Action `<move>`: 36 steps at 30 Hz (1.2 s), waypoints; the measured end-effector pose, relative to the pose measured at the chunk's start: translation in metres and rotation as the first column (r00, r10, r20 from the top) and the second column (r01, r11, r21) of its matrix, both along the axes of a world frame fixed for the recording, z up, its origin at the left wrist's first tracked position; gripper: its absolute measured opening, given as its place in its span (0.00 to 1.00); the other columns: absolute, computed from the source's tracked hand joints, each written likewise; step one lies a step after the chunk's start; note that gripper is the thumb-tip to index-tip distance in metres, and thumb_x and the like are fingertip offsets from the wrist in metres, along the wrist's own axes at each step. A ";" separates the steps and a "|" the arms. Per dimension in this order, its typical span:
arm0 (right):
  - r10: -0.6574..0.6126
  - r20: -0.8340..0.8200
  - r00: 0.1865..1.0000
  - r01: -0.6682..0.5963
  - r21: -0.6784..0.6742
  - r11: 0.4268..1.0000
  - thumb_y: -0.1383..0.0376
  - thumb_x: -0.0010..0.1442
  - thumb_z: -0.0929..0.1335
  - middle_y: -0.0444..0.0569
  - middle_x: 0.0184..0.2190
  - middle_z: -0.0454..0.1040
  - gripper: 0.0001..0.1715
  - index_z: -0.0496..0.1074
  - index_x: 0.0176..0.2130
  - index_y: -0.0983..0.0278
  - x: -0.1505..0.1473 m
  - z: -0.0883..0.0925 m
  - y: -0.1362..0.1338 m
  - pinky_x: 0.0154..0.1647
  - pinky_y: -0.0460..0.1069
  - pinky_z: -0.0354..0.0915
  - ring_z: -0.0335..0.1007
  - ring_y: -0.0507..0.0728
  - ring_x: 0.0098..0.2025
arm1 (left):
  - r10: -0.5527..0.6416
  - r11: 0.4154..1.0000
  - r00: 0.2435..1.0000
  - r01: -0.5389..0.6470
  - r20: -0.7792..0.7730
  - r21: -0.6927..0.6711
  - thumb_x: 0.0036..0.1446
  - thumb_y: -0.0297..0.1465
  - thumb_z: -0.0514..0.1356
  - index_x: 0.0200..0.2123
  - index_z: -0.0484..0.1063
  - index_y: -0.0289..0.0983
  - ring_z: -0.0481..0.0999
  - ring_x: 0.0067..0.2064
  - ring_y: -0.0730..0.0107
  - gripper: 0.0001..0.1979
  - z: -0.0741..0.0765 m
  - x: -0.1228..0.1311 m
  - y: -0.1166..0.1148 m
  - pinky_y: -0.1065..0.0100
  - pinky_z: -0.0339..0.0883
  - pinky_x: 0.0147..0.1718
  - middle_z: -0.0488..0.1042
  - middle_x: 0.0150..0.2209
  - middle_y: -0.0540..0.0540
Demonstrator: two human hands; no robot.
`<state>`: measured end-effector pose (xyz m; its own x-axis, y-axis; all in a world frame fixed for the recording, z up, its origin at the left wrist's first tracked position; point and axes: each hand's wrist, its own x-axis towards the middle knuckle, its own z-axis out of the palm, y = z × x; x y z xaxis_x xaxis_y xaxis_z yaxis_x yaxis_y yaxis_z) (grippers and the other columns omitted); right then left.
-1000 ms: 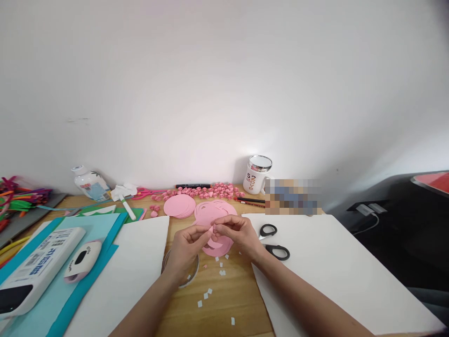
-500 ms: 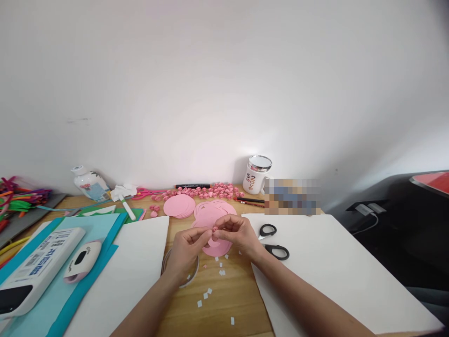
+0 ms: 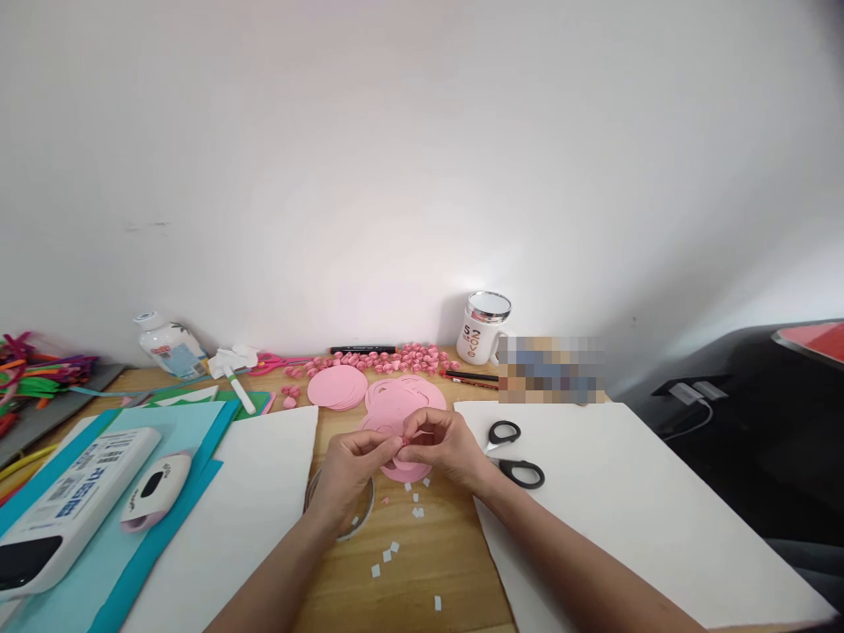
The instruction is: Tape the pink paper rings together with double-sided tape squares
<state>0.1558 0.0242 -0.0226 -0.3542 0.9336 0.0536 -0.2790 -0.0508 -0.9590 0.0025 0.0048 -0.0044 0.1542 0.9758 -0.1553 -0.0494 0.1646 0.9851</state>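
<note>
Two pinches meet on one small pink piece (image 3: 403, 442)

Below the middle of the frame, the left hand (image 3: 352, 462) has thumb and index finger drawn together at the tips against the piece. The right hand (image 3: 448, 444), slightly further right, grips it too, index finger arched over the thumb with a gap behind their tips. The piece seems to be curled paper, though the fingertips hide most of it. It is held in front of the pink cut-outs (image 3: 399, 403). A round ring (image 3: 370, 514) shows under the left hand; black-handled scissors (image 3: 506, 467) lie right of the right hand.
</note>
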 end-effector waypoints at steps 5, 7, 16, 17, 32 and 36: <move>0.017 0.057 0.998 -0.018 0.016 1.000 0.64 0.36 0.75 0.43 0.28 0.72 0.18 0.68 0.29 0.65 -0.001 0.002 0.000 0.32 0.46 0.66 0.69 0.51 0.30 | 0.057 0.998 0.996 -0.057 0.070 -0.009 0.43 0.34 0.64 0.23 0.76 0.32 0.70 0.26 0.71 0.09 0.002 -0.003 0.002 0.70 0.64 0.29 0.74 0.22 0.46; 0.025 0.080 0.996 -0.026 0.007 1.000 0.63 0.38 0.74 0.45 0.29 0.73 0.19 0.68 0.31 0.65 -0.002 0.001 0.000 0.31 0.46 0.66 0.69 0.50 0.29 | 0.117 0.993 0.990 -0.117 0.080 -0.005 0.41 0.33 0.65 0.25 0.77 0.33 0.69 0.26 0.72 0.08 0.002 -0.004 0.004 0.71 0.64 0.29 0.75 0.23 0.45; -0.067 0.048 0.997 0.068 -0.034 0.997 0.61 0.42 0.73 0.42 0.21 0.70 0.17 0.67 0.30 0.67 -0.004 -0.003 0.003 0.25 0.45 0.66 0.67 0.47 0.21 | 0.241 0.969 0.966 -0.235 -0.090 0.078 0.39 0.33 0.65 0.28 0.77 0.34 0.73 0.29 0.69 0.10 0.008 -0.001 0.003 0.72 0.66 0.31 0.77 0.27 0.46; -0.091 0.047 0.995 0.092 -0.033 0.995 0.60 0.41 0.73 0.42 0.21 0.70 0.17 0.67 0.30 0.66 -0.004 -0.003 0.003 0.25 0.45 0.66 0.66 0.47 0.21 | 0.238 0.970 0.964 -0.228 -0.116 0.088 0.40 0.33 0.65 0.27 0.77 0.34 0.73 0.29 0.69 0.09 0.009 -0.001 0.003 0.72 0.66 0.30 0.77 0.27 0.46; -0.110 0.026 0.994 0.108 0.057 0.992 0.60 0.42 0.72 0.42 0.22 0.70 0.18 0.63 0.30 0.64 -0.002 0.001 0.002 0.25 0.45 0.62 0.65 0.48 0.22 | 0.049 0.986 0.972 -0.010 -0.229 0.167 0.44 0.33 0.61 0.32 0.68 0.35 0.75 0.30 0.67 0.11 -0.001 0.001 -0.001 0.69 0.66 0.29 0.76 0.25 0.47; -0.066 0.033 0.997 0.064 0.063 0.996 0.59 0.43 0.72 0.43 0.24 0.70 0.18 0.62 0.30 0.64 -0.001 0.000 0.002 0.25 0.44 0.61 0.65 0.48 0.23 | 0.064 0.979 0.961 -0.009 -0.267 0.204 0.44 0.33 0.61 0.28 0.69 0.36 0.73 0.29 0.69 0.08 -0.002 0.002 -0.003 0.72 0.65 0.25 0.75 0.26 0.47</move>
<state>0.1552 0.0266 -0.0222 -0.2955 0.9500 0.1004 -0.2465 0.0258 -0.9688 0.0044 0.0020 -0.0066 0.0973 0.9952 0.0116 0.2218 -0.0331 0.9745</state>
